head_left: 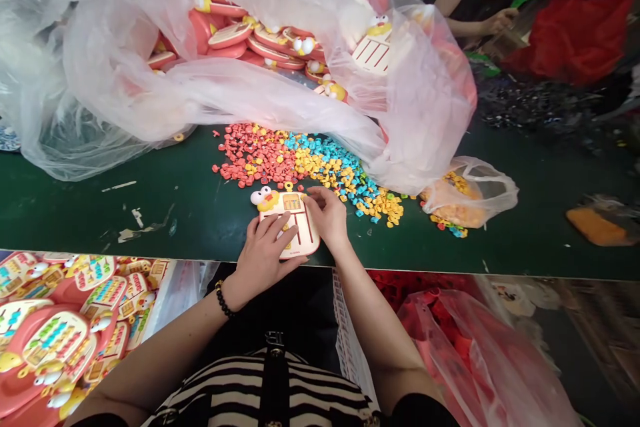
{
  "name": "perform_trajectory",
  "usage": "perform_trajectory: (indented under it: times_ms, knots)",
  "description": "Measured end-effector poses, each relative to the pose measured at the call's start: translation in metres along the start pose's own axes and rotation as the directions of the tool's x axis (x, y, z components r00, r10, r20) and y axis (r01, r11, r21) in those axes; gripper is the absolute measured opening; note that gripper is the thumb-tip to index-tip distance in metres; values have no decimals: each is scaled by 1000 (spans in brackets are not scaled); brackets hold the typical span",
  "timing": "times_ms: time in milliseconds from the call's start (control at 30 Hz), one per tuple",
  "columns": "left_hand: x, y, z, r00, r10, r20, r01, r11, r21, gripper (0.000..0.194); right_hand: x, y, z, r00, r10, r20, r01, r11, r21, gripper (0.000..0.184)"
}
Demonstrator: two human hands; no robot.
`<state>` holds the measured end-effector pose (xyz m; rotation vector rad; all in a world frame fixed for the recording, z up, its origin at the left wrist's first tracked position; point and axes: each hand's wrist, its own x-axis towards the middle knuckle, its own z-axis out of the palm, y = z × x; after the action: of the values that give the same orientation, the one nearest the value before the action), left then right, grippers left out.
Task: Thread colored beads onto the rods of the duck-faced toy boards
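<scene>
A cream toy board [313,240] with a duck face, dark red slots and a small window with a picture lies near the table's front edge. My left hand [265,250] holds it, fingers spread across its face and thumb along the lower edge. At the board's upper right corner, my right hand [327,217] has its thumb and forefinger bent together; whatever is between the fingertips is hidden. Just beyond the board spreads a pile of small plastic pieces: red ones [255,153] at left, blue ones [363,180] and yellow ones [393,207] to the right.
A large clear plastic bag [280,90] of similar red-backed boards [230,33] covers the back of the green table [200,227]. A small bag [463,203] of yellow pieces sits right. Boards with colored pieces [55,337] fill the lower left. Another person's hand [500,20] works at upper right.
</scene>
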<state>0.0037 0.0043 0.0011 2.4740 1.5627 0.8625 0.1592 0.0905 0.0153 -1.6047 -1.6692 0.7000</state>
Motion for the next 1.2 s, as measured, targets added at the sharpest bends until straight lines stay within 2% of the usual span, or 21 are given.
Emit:
perform_trajectory:
  times_ms: [100,200,267,333,433,533,667,733,800,833,900,1000,1067,1133,1167,1200]
  knots:
    - [0,2,0,1000,-8,-19,8,1000,14,45,5,2,-11,982,-135,131,138,990,-14,20]
    - [0,3,0,1000,-3,-26,4,1000,28,45,11,-5,-23,912,-300,279,361,911,-199,21]
    - [0,3,-1,1000,-1,-28,3,999,41,45,19,-17,-29,838,-322,441,496,787,-368,22]
    - [0,3,-1,1000,-1,-29,2,999,49,44,28,-33,-32,743,-272,612,622,618,-481,23]
    - [0,4,-1,1000,1,-25,0,999,49,43,42,-54,-34,624,-166,764,744,424,-516,23]
    - [1,4,-1,1000,-9,-18,10,999,46,44,51,-62,-34,553,-144,821,803,355,-479,22]
    - [1,5,-1,1000,-24,-2,24,999,39,44,51,-56,-33,508,-213,835,847,300,-439,23]
    - [2,5,-1,1000,-25,7,25,999,36,43,48,-52,-32,487,-261,833,860,308,-407,22]
    - [2,5,-1,999,-34,5,34,999,35,43,46,-50,-32,458,-315,831,868,358,-343,18]
    - [2,5,0,999,-39,3,39,999,36,44,46,-50,-33,455,-340,823,863,394,-315,17]
    - [2,5,1,999,-42,0,42,998,41,44,46,-51,-36,491,-390,779,828,488,-278,18]
    - [3,6,1,1000,-29,-1,29,998,54,44,41,-45,-49,622,-492,609,723,660,-205,21]
    - [3,6,1,1000,-24,-10,25,998,64,43,30,-30,-64,742,-540,397,635,757,-156,19]
    - [2,6,0,1000,-18,-17,19,997,69,42,12,-2,-83,867,-492,81,498,841,-212,12]
    - [2,6,0,1000,-12,-20,13,997,71,42,2,17,-95,900,-422,-113,380,884,-272,10]
    - [1,6,1,1000,-7,-22,9,997,72,41,-7,37,-107,889,-339,-308,241,918,-315,9]
